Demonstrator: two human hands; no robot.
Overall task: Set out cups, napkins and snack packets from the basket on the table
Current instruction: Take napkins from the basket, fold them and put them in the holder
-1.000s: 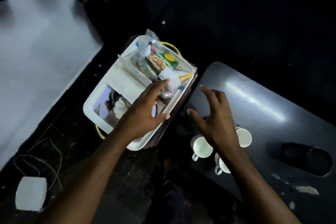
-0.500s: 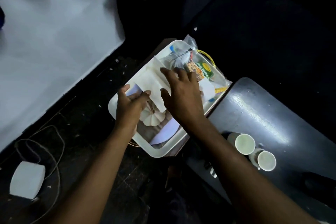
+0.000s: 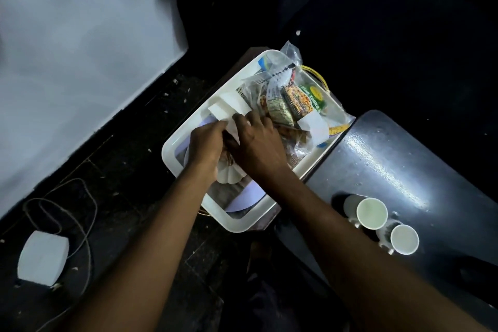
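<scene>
Nearest the viewer, two white cups (image 3: 372, 213) are seen upright and side by side on the dark table (image 3: 398, 159), already set out. Just beyond the table's near-left edge, the white basket (image 3: 237, 224) is shown, with both hands reaching into it. The left hand (image 3: 206, 144) and the right hand (image 3: 256, 143) are brought together, touching, over a stack of white napkins (image 3: 229, 106) in the basket's middle; the fingers of both are curled onto the paper, but whether the stack is actually pinched cannot be told. The napkins are judged light, soft and easily creased or separated, so an edge-on grip with support beneath is advised. Farther in, the snack packets (image 3: 291, 101) are piled in clear wrapping at the basket's far end; these are judged light, crinkly and slippery, best taken by a sealed edge.
</scene>
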